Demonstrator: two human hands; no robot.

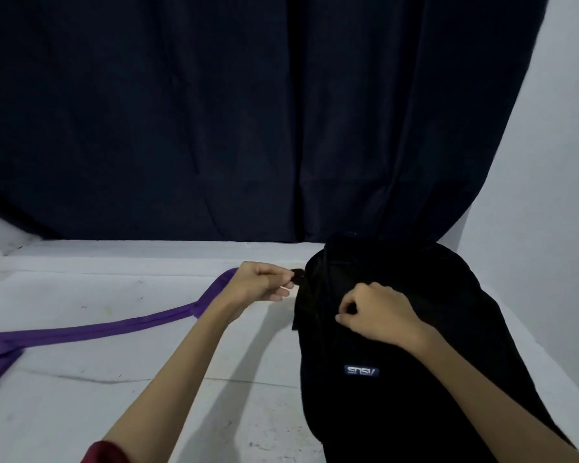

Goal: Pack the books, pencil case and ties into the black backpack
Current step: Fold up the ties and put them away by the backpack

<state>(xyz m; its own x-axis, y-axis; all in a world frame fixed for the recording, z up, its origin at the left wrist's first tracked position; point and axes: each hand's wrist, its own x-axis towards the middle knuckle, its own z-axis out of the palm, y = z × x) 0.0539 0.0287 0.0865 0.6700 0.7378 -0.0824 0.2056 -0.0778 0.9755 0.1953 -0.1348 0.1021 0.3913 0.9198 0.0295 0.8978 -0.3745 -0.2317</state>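
Backpack (415, 329) detail lost in black | left hand (259, 284) pinching tab (296, 275)

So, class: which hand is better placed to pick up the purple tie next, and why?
The left hand. It is beside the purple tie, which lies on the table to the left, while the right hand rests on the black backpack, farther away.

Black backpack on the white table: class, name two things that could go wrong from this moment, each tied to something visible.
1. The left hand pinches a small dark tab, probably the zipper pull. That small grip could slip.
2. The purple tie is not yet in the black backpack. It lies across the white table under the left forearm, which might drag it, while the right hand steadies the bag.
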